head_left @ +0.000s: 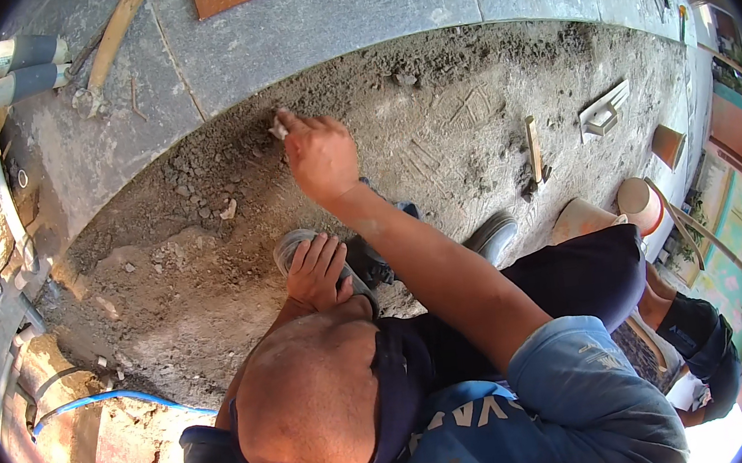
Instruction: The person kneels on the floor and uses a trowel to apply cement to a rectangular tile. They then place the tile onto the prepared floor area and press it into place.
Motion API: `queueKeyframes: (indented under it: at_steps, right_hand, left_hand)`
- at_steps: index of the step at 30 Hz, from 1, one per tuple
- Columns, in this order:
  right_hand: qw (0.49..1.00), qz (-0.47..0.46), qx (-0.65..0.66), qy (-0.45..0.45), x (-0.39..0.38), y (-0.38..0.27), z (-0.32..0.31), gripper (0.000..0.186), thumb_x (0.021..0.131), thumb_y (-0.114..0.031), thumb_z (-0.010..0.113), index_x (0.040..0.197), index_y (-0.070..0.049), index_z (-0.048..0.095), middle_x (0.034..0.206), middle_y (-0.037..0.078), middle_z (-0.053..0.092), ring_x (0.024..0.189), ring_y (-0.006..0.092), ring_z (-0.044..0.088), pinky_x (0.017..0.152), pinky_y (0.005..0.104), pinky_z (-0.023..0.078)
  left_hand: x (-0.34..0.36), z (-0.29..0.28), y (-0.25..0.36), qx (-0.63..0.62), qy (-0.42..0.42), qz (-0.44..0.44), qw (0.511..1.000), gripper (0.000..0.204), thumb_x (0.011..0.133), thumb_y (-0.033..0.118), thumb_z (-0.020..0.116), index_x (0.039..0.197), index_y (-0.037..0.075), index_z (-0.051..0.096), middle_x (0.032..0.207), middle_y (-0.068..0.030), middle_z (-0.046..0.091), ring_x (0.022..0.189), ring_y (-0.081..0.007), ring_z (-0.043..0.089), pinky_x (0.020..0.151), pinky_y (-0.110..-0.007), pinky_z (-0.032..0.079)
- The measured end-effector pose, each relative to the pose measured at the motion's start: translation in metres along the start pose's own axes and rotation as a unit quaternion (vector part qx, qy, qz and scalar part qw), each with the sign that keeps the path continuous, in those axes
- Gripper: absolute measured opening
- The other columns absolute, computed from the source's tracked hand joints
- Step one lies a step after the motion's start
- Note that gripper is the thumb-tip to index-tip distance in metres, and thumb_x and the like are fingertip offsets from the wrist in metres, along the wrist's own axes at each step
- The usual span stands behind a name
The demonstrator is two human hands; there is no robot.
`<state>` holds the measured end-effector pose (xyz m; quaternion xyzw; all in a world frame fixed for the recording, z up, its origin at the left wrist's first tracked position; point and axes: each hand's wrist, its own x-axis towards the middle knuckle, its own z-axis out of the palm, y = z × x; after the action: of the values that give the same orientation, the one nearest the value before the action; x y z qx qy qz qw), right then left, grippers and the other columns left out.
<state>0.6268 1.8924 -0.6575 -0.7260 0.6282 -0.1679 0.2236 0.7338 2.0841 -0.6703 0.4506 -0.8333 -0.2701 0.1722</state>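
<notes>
Right hand (322, 157), fingers (289, 119) curled round a pale lump (277, 131) (left hand (315, 278) half-spread)

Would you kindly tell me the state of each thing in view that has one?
Right hand: closed, pinching.
Pale lump: held in the right hand.
Left hand: open, fingers extended over a grey shoe.
Soil: loose, lumpy.
Hand float: lying on the soil, handle up.
Wooden-handled hammer: lying down, unheld.
Blue hose: curved.
Grey paving: dusty.
</notes>
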Motion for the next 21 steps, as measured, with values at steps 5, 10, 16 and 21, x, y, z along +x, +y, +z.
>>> queueKeyframes:
  at_steps: [5,10,16,21]
  right_hand:
    - [0.997,-0.003,0.037,0.068,0.003,-0.007,-0.034,0.03,0.084,-0.009,0.058,0.112,-0.004,0.068,0.099,0.012,0.072,0.081,0.0229,0.066,0.076,0.0341,0.052]
    - [0.96,0.199,-0.132,0.148,0.036,0.132,-0.105,0.025,0.094,-0.018,0.055,0.111,-0.007,0.069,0.091,0.014,0.071,0.082,0.0272,0.066,0.084,0.039,0.049]
    - [0.999,0.003,-0.049,0.02,0.013,0.07,-0.043,0.028,0.089,-0.013,0.057,0.115,-0.009,0.067,0.102,0.012,0.07,0.091,0.0302,0.065,0.083,0.0403,0.051]
    - [0.998,0.01,0.028,0.051,0.025,0.045,-0.056,0.03,0.086,-0.01,0.057,0.114,-0.008,0.067,0.108,0.011,0.069,0.096,0.0293,0.063,0.087,0.0387,0.049]
  left_hand:
    - [-0.003,-0.011,0.001,-0.008,-0.016,-0.01,1.0,0.05,0.081,0.036,0.05,0.115,0.001,0.062,0.12,-0.0154,0.06,0.118,-0.033,0.053,0.105,-0.05,0.032]
    - [0.002,-0.006,0.003,0.002,0.004,-0.001,1.0,0.049,0.084,0.037,0.048,0.115,0.002,0.062,0.12,-0.0144,0.06,0.117,-0.0325,0.053,0.106,-0.049,0.029]
    - [0.003,-0.005,0.004,0.006,0.012,0.003,1.0,0.049,0.085,0.036,0.046,0.116,0.002,0.062,0.12,-0.0142,0.06,0.118,-0.032,0.052,0.107,-0.05,0.028]
    - [0.004,-0.013,0.005,0.023,0.005,0.001,1.0,0.048,0.085,0.036,0.047,0.114,0.002,0.062,0.12,-0.0144,0.06,0.117,-0.0322,0.053,0.106,-0.05,0.029]
